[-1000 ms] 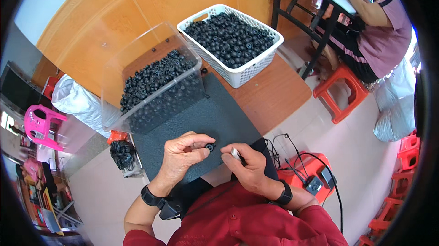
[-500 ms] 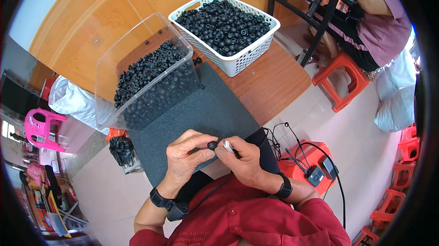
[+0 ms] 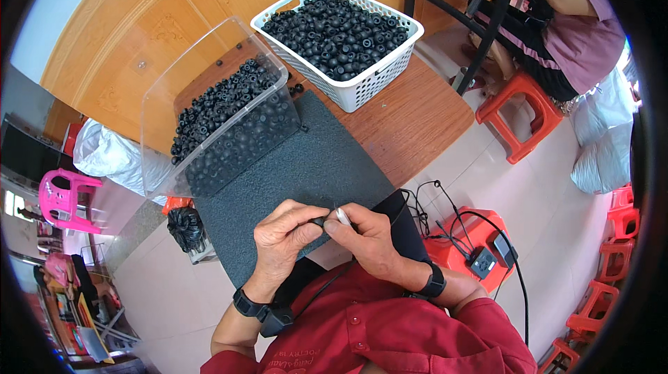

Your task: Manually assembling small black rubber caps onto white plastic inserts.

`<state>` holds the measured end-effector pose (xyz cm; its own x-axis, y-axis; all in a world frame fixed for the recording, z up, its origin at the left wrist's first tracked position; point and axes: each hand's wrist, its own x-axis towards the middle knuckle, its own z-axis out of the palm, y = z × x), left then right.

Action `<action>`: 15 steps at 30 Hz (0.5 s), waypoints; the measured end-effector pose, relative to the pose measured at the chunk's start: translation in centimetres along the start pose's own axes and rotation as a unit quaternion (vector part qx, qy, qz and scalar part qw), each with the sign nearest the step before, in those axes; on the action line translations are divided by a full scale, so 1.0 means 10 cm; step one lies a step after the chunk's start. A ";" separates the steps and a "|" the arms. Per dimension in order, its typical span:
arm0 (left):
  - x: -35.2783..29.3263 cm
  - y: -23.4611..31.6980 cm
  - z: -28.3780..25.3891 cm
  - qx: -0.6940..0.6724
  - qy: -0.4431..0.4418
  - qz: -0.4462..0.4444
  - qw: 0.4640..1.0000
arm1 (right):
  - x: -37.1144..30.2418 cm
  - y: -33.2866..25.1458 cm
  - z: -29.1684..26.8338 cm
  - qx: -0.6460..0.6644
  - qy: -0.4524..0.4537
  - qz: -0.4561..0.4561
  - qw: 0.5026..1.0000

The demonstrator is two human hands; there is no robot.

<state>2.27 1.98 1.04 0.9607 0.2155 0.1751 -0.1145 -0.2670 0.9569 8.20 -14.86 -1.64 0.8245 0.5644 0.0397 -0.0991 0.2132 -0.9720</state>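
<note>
Above the near edge of a dark textured mat (image 3: 278, 165), both hands are close together. A small round black part (image 3: 319, 221) is pinched between the thumb and forefinger of my left hand (image 3: 282, 238). Gripped in my right hand (image 3: 369, 236) is a slim tool with a white section (image 3: 342, 217) and a thin tip pointing up. The tool's lower end is hidden by the fingers, so its exact kind cannot be told. My right thumb touches or nearly touches the black part, which the fingers partly cover.
A clear plastic bin (image 3: 284, 77) of small black parts stands tilted on the mat's left side. Behind it, a white perforated basket (image 3: 379, 79) holds many more on the wooden table (image 3: 424, 120). Cables and adapters lie on a red stool (image 3: 459, 263); a person (image 3: 581, 43) sits at far right.
The black part has turned or sunk between the fingers and shows less now. My right hand has shifted slightly left and up, closer to my left. The whole view has tilted a little.
</note>
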 end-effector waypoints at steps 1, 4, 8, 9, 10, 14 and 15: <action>0.00 -0.01 0.00 -0.025 0.001 -0.004 1.000 | 0.00 0.00 0.00 -0.001 0.001 -0.004 1.000; -0.05 -0.11 0.03 -0.168 0.023 -0.074 0.983 | 0.00 -0.02 0.00 0.001 -0.002 -0.010 1.000; -0.07 -0.18 0.03 -0.279 0.031 -0.122 0.952 | 0.01 -0.09 -0.01 0.004 -0.014 -0.022 1.000; -0.07 -0.18 0.03 -0.293 0.028 -0.127 0.947 | 0.01 -0.10 -0.01 0.002 -0.015 -0.030 0.999; -0.08 -0.19 0.04 -0.307 0.026 -0.131 0.942 | 0.01 -0.09 -0.01 0.009 -0.017 -0.027 0.999; -0.08 -0.21 0.05 -0.335 0.018 -0.128 0.933 | 0.01 -0.11 0.00 0.000 -0.022 -0.020 1.000; -0.08 -0.21 0.05 -0.331 0.015 -0.123 0.935 | 0.01 -0.11 -0.01 -0.016 -0.021 -0.025 0.999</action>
<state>1.82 1.95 -1.26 0.9722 0.2226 -0.0729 -0.0317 0.4331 0.9008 8.45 -15.07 -0.56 0.8034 0.5873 0.0976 -0.0397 0.2165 -0.9755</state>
